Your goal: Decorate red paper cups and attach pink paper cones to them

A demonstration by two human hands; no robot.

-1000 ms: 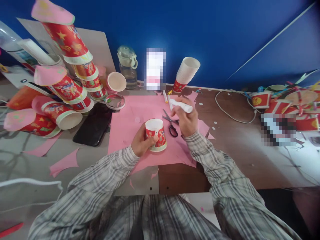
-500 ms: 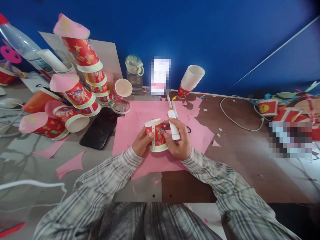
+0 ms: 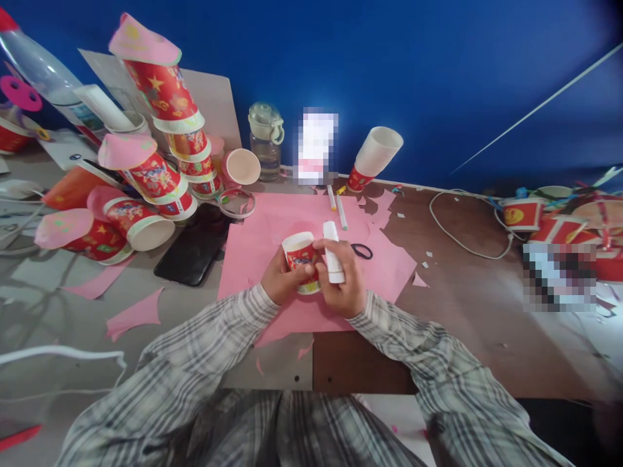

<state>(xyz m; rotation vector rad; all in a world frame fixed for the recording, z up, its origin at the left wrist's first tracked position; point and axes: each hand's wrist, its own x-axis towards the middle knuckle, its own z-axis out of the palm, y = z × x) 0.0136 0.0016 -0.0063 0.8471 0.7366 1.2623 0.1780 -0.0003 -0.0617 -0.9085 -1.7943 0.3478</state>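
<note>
A red-and-white patterned paper cup (image 3: 300,254) stands nearly upright over the pink paper sheet (image 3: 253,259), with its rim up. My left hand (image 3: 283,277) is wrapped around its left side, the thumb across the front. In my right hand (image 3: 349,285) is a white tube (image 3: 333,259), pointing upward and held close to the cup's right side. Some of the right fingertips appear to touch the cup. Beyond the hands lie two white marker pens (image 3: 342,213). A black ring-shaped band (image 3: 362,251) rests on the pink sheet, right of my right hand.
At the left stand stacked paper cups with pink cone tops (image 3: 160,97), beside a black phone (image 3: 193,250). Along the blue wall are a water bottle (image 3: 265,152), a lit, blurred screen (image 3: 316,146) and nested cups (image 3: 374,155). A cable (image 3: 467,250) and more cups (image 3: 523,213) lie right.
The cup has turned in my hands and its print now faces differently. My left thumb has slid toward the right across it. The white tube has shifted slightly left and stands more upright.
</note>
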